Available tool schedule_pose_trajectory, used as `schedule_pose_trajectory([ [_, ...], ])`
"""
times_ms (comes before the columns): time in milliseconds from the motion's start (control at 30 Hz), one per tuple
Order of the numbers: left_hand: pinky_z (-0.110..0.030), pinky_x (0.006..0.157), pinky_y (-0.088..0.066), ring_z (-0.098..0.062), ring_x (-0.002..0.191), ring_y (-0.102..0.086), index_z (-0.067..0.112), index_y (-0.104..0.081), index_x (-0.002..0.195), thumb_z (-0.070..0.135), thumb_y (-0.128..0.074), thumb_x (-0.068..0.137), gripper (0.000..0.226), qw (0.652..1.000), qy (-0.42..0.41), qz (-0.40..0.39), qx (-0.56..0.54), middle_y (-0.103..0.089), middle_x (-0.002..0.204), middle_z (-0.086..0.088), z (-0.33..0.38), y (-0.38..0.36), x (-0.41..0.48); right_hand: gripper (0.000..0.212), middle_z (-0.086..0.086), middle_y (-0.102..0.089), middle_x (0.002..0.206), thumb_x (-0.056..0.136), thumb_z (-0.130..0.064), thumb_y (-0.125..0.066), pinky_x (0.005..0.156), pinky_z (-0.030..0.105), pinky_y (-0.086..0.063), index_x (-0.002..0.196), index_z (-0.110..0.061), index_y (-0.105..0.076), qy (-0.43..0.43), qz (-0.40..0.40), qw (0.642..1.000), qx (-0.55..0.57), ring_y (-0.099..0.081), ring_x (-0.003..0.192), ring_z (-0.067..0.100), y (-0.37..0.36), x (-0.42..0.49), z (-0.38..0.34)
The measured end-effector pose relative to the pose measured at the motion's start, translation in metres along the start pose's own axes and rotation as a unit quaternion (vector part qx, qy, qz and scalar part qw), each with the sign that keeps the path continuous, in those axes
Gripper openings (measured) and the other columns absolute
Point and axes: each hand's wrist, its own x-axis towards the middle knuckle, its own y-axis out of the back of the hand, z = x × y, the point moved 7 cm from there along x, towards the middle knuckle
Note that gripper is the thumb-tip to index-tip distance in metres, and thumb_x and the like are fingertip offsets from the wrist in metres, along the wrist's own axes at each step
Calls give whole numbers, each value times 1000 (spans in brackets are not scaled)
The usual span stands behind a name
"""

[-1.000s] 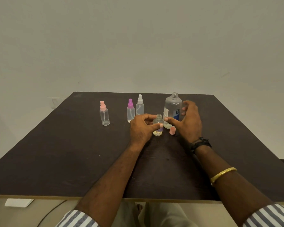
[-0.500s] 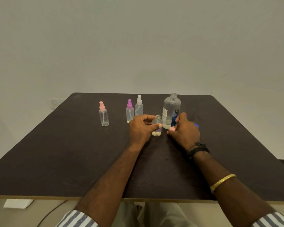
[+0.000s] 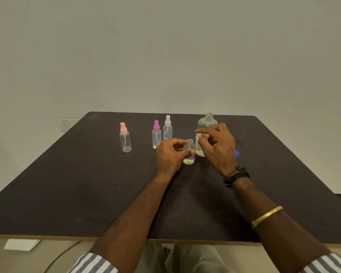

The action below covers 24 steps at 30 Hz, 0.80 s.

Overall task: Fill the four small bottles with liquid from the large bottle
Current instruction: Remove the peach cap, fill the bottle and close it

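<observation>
A small uncapped bottle (image 3: 189, 148) stands on the dark table (image 3: 87, 184) with a little liquid at its bottom. My left hand (image 3: 169, 156) grips it between thumb and fingers. Just to the right and slightly higher, my right hand (image 3: 218, 146) pinches a small pale pink cap (image 3: 203, 137), which its fingers mostly hide. Behind that hand stands the large clear bottle (image 3: 208, 123), uncapped and upright. Three capped small bottles stand to the left: a pink-topped one (image 3: 125, 140), a purple-topped one (image 3: 156, 136) and a white-topped one (image 3: 167, 129).
A blue cap (image 3: 237, 153) lies on the table just right of my right hand. A white object (image 3: 21, 244) and a cable lie on the floor below the table's near left edge. A plain wall stands behind the table.
My right hand went from the large bottle down to the pink cap on the table, then lifted it up beside the open small bottle. My left hand kept its hold.
</observation>
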Motion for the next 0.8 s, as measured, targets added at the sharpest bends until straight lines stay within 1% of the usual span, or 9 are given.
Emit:
schedule_pose_trajectory([
  [100,-9,77,-57,-1,85,-70,10,-77,111,28,-91,73,45,1000,-2,-6,6,-78,105,-4,1,0,0,9,-1,-56,102,92,-10,-68,74,6,-47,100,-13,-72,17,10,1000,5,-56,96,9,-2,2,-4],
  [167,-6,75,-54,0,84,-68,9,-76,112,27,-91,73,45,1000,-5,-6,9,-78,106,-6,2,-1,0,7,1,-61,103,94,-11,-67,77,6,-46,100,-12,-71,29,21,999,14,-58,95,9,-4,2,-7],
  [200,-4,73,-53,2,82,-67,9,-76,112,27,-91,73,45,1000,-6,-6,10,-78,106,-6,2,0,0,7,2,-64,103,95,-12,-67,79,9,-48,101,-11,-71,36,24,999,21,-60,94,9,-5,2,-8],
  [300,-4,71,-52,6,80,-66,9,-77,111,27,-91,73,45,1000,-6,-4,8,-78,104,-5,2,0,-1,7,-5,-70,100,96,-14,-70,79,27,-58,101,-10,-73,43,9,998,56,-67,92,9,-12,-1,-9],
  [367,-5,74,-54,2,82,-69,9,-77,111,26,-92,72,45,1000,-11,-4,8,-78,104,-5,2,0,0,8,-6,-72,97,96,-17,-71,76,32,-59,100,-11,-74,36,0,997,68,-68,90,9,-16,-4,-7],
  [500,-5,74,-54,3,81,-68,11,-78,109,26,-92,72,42,1000,-15,-3,8,-79,101,-3,2,0,0,10,-3,-74,94,94,-19,-74,76,24,-59,99,-11,-74,9,11,996,83,-70,87,3,-15,-8,-2],
  [600,-3,72,-51,6,80,-67,12,-78,109,28,-90,75,40,1000,-24,-5,12,-79,100,-4,3,-1,0,10,-2,-75,98,92,-18,-76,77,18,-59,98,-10,-73,4,-10,997,81,-71,88,2,-17,-10,-1],
  [667,-2,71,-51,7,79,-66,12,-78,109,28,-89,76,39,1000,-24,-4,12,-79,100,-3,3,-1,-1,10,-4,-75,99,93,-17,-74,80,20,-59,101,-13,-73,3,-33,996,79,-71,91,2,-19,-10,0],
  [800,-2,71,-51,8,80,-66,13,-78,108,27,-90,74,39,1000,-21,-4,9,-79,98,-1,4,0,-1,18,-2,-75,106,97,-16,-67,86,27,-59,113,-17,-75,24,-71,996,49,-69,96,6,-23,-4,-3],
])
